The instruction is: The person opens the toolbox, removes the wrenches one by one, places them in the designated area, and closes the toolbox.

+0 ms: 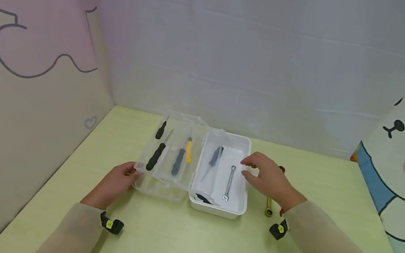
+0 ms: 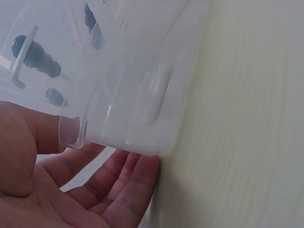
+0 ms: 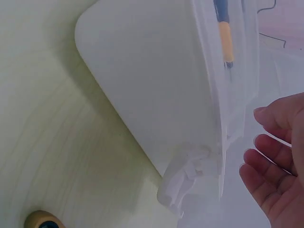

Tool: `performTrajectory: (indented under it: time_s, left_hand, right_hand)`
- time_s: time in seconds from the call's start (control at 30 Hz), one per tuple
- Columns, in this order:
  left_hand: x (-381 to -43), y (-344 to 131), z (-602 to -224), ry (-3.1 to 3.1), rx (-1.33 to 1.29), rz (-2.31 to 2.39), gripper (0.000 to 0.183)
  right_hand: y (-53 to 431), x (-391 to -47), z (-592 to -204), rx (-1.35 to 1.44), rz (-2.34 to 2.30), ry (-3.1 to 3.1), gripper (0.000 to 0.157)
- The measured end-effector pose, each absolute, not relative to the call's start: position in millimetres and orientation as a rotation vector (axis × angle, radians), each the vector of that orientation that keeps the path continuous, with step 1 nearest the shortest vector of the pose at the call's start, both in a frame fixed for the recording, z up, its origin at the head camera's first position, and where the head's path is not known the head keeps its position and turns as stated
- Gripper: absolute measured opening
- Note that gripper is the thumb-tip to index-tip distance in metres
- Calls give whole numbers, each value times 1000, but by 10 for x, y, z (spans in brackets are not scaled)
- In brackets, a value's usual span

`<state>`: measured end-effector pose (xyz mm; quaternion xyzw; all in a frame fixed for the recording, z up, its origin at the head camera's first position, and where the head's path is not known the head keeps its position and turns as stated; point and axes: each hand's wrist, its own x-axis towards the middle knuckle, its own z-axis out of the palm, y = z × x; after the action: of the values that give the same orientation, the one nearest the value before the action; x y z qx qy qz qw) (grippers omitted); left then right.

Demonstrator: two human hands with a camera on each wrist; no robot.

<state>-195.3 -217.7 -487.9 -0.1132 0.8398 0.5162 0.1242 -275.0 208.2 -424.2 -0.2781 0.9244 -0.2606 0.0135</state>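
A white toolbox stands with its clear lid folded out to the left. A clear tray above the lid carries a small black screwdriver, a longer black screwdriver, a dark grey-handled tool and a yellow-handled tool. My left hand grips the near left corner, thumb over the clear plastic edge and fingers beneath. Over the box's right rim, my right hand hovers with loosely bent fingers, holding nothing. Inside the box lie a silver combination wrench and a grey-handled screwdriver.
A gold-coloured wrench lies on the table right of the box, partly hidden by my right forearm. A black-handled piece shows at the box's front. A white latch hangs on the box's side. Printed cloth walls enclose the table.
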Motion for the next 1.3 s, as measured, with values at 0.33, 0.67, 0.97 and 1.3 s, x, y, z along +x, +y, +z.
performTrajectory:
  time_s: [0.33, 0.67, 0.97, 1.3]
  left_hand:
    - [-1947, -2165, -4836, 2435, -350, 1509, 36]
    - [-1944, -2160, -4823, 2442, -370, 1504, 37]
    - [-1918, -2152, -4827, 2445, -343, 1522, 36]
    - [-1929, -2174, -4870, 2455, -342, 1520, 37]
  right_hand:
    - [1839, -2835, -4238, -1026, -431, 2910, 25]
    - [1636, -2824, -4401, -1155, -272, 2817, 25]
    - [1551, -2784, -4559, -1173, -193, 2758, 24]
    - [1507, -2866, -4548, -1112, -126, 2744, 30]
